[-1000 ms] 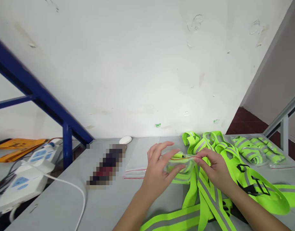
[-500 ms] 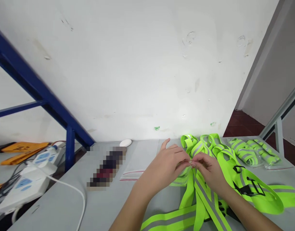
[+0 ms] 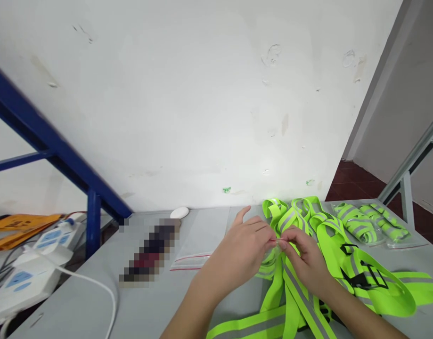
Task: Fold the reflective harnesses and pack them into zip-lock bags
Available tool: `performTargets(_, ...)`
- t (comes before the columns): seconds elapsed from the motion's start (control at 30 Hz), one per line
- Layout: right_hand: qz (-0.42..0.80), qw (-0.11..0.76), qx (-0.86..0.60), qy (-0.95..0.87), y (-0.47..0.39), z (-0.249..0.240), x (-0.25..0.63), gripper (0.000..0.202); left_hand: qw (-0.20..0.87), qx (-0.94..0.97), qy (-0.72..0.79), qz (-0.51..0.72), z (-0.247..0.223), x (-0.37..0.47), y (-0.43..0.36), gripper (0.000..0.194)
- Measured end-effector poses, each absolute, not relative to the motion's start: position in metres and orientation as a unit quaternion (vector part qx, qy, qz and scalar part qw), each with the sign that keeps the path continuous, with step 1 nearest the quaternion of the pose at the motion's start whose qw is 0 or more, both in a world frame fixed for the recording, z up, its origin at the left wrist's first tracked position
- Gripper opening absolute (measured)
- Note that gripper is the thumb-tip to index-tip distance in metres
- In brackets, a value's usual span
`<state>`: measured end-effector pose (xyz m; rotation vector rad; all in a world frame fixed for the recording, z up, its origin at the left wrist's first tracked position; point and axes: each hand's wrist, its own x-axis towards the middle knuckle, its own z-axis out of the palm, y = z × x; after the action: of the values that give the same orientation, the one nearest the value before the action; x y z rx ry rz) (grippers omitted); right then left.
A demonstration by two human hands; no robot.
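Note:
My left hand [image 3: 239,252] and my right hand [image 3: 304,258] meet at the middle of the table's right half. Both pinch the red-lined top edge of a clear zip bag [image 3: 268,264], thumbs and fingertips close together. A coiled neon-yellow strap shows through the bag under my left hand; the rest is hidden behind the fingers. My left little finger sticks up. Around and beneath my hands lies a pile of loose reflective straps [image 3: 304,301], neon with a grey stripe. Black buckles [image 3: 366,278] sit among them, right of my right hand.
Bagged rolled straps [image 3: 359,226] lie at the back right. Flat clear zip bags [image 3: 198,240] rest left of my hands, near a white oval object [image 3: 179,213] and a pixelated item [image 3: 151,254]. A power strip [image 3: 36,263] with a white cable and a blue frame [image 3: 61,141] stand left.
The view has shifted slightly, so the scene sits a little further left. Both hands keep their pinch on the bag's edge, where a red line now shows between the fingertips.

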<state>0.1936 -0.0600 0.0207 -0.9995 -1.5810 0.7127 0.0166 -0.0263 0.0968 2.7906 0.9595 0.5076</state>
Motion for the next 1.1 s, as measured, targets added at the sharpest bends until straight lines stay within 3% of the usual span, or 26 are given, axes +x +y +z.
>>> performTargets(0.27, 0.278, 0.501, -0.404, -0.713, -0.059, 0.020, 0.199, 0.016, 0.076, 0.932, 0.291, 0.203, 0.090, 0.016, -0.023, 0.019)
performTargets(0.6, 0.261, 0.535, -0.403, -0.695, -0.066, 0.018, 0.196, 0.016, 0.088, 0.912, 0.319, 0.242, 0.084, -0.015, -0.019, 0.018)
performTargets(0.97, 0.254, 0.539, -0.419, -0.685, -0.063, 0.017, 0.192, 0.017, -0.078, 0.883, 0.336, 0.317, 0.040, -0.027, -0.011, 0.029)
performTargets(1.1, 0.264, 0.524, -0.429, -0.687, -0.065, 0.017, 0.192, 0.019, -0.037, 0.871, 0.342, 0.351, 0.034, -0.029, -0.013, 0.035)
